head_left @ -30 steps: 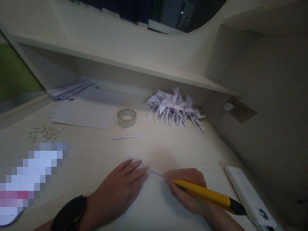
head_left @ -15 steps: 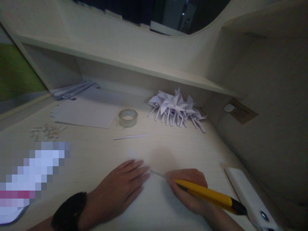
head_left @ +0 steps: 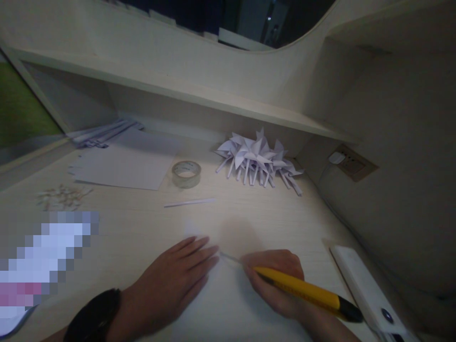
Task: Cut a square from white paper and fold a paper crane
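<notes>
My left hand [head_left: 174, 278] lies palm down with its fingers stretched out, pressing on a pale sheet of paper [head_left: 210, 313] whose edges are hard to make out. A dark band sits on that wrist. My right hand [head_left: 276, 278] is closed around a yellow utility knife [head_left: 306, 290] with a black end. Its thin blade points left, and the tip is close to my left fingertips, low over the paper. Beyond the hands lie a narrow white paper strip or stick [head_left: 188, 203] and a roll of clear tape [head_left: 186, 175].
Folded paper pinwheels [head_left: 254, 154] are heaped at the back. White sheets [head_left: 124, 161] and rolled paper sticks [head_left: 107, 131] lie back left, near a small pile of bits [head_left: 64, 195]. A pixelated object is at left. A white device [head_left: 363, 285] and a wall socket [head_left: 356, 164] are on the right.
The whole view has shifted slightly to the left. Both hands and the utility knife keep nearly the same position relative to the desk.
</notes>
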A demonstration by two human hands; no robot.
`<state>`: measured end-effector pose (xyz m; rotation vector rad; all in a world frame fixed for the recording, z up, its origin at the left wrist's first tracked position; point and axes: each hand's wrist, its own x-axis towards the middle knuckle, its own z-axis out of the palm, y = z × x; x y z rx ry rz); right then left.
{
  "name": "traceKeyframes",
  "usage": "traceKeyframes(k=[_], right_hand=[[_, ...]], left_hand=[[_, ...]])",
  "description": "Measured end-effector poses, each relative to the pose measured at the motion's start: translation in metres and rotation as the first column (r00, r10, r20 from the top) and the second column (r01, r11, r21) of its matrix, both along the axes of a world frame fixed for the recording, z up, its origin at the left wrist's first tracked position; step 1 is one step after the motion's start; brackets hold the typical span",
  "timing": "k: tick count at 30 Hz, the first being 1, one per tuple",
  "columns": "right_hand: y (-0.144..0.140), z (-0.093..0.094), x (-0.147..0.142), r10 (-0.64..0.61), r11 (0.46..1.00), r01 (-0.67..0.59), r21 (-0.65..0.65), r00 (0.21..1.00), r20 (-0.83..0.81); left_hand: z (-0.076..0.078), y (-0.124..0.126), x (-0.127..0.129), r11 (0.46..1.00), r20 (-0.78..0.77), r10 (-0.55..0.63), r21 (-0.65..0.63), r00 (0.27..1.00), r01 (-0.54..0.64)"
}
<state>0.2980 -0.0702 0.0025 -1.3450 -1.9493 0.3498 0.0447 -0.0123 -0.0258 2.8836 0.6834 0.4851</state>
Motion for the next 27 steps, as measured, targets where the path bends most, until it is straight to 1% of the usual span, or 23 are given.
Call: traceKeyframes(k=[5,11,14,19,23,27], right_hand=[[0.001,0.003,-0.002,-0.01,0.999,0.01,0.03,1.0,-0.006],[0.002,0.008,-0.006,-0.032,0.997,0.027,0.067,0.997,0.069],[0.003,0.008,-0.006,-0.022,0.996,0.017,0.09,0.998,0.051],[0.005,0.012,-0.008,-0.036,0.985,0.033,0.169,0.999,0.016],[0.005,0.015,-0.009,-0.02,0.988,0.013,0.151,0.999,0.043],[0.005,0.015,-0.009,-0.027,0.991,0.022,0.133,0.999,0.036]], left_hand=[[0.002,-0.003,0.001,1.0,0.006,-0.001,-0.013,1.0,0.001],[0.005,-0.005,0.001,0.997,0.007,0.013,-0.071,1.0,-0.012],[0.007,-0.005,-0.001,0.996,-0.02,0.015,-0.083,1.0,-0.017],[0.009,-0.005,-0.001,0.996,-0.039,0.037,-0.084,0.999,-0.04],[0.01,-0.005,0.001,0.995,-0.012,0.028,-0.091,1.0,-0.029],[0.008,-0.004,-0.001,0.994,-0.009,0.022,-0.104,1.0,-0.023]])
